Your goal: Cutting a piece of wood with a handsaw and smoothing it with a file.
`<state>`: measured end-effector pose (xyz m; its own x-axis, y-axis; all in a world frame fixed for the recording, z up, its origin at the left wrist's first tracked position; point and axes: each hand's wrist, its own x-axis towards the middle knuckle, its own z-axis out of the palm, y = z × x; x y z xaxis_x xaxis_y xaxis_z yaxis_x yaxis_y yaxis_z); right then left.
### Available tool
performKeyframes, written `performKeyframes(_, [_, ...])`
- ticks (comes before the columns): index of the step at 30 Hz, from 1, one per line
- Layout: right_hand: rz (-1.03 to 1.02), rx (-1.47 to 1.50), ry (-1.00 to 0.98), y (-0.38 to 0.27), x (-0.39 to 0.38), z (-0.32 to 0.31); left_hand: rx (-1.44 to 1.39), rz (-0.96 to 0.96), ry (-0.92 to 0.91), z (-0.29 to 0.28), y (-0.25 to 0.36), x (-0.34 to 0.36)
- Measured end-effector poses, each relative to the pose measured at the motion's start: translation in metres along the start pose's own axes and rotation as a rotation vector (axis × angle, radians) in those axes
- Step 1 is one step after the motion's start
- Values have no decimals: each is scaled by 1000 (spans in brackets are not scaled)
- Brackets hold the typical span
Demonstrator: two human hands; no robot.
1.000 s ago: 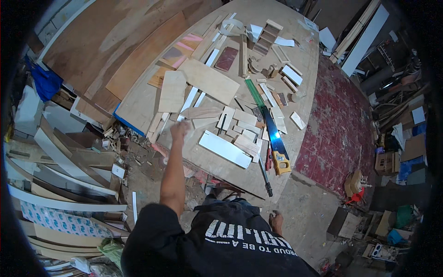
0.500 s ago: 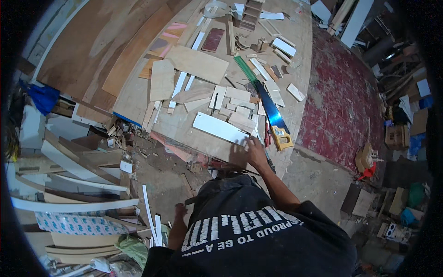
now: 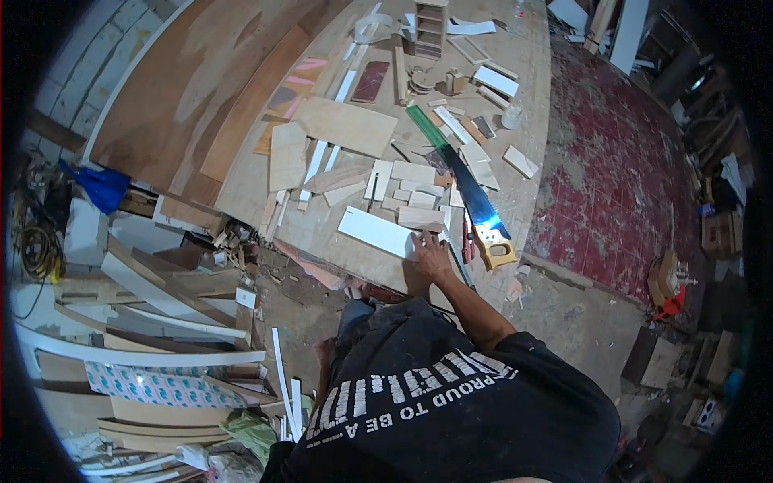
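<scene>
My right hand (image 3: 432,258) is at the near right end of a flat white board (image 3: 376,231) lying on the workbench. Its fingers are bent over that end, gripping it. My left hand (image 3: 324,348) hangs low beside my body, mostly hidden by the shirt, so its fingers do not show. Just right of my right hand lie a red-handled tool (image 3: 469,248) and a dark slim tool (image 3: 459,262). A handsaw (image 3: 471,189) with a yellow handle and a green blade cover rests beyond them. Several small wood blocks (image 3: 415,193) sit behind the white board, with a dark pencil-like stick (image 3: 375,185) among them.
The wooden workbench (image 3: 334,249) also bears thin plywood panels (image 3: 346,126), a small shelved wooden box (image 3: 430,32) and offcuts. Curved wood pieces (image 3: 161,294) are stacked at left. Large brown sheets (image 3: 189,80) stand at far left, and a red worn panel (image 3: 604,177) at right.
My right hand has moved slightly left onto the white board's end and closed over it. My left hand has drawn in against my body. The whole view has shifted a little.
</scene>
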<state>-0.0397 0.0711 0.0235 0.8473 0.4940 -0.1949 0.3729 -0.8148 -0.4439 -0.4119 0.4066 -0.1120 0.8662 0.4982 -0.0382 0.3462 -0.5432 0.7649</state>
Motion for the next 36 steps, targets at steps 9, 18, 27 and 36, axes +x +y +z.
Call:
performKeyframes(9, [92,176,229,15,8,7,122,-102,-111,-8,204,218])
performKeyframes(18, [291,-55,337,4,33,-19,562,520,-521,56,259,301])
performKeyframes(27, [408,215,568,-44,-11,3,646,723,-650,40,250,356])
performKeyframes(36, [469,177,497,-51,-34,32,587,715,-730,10,237,368])
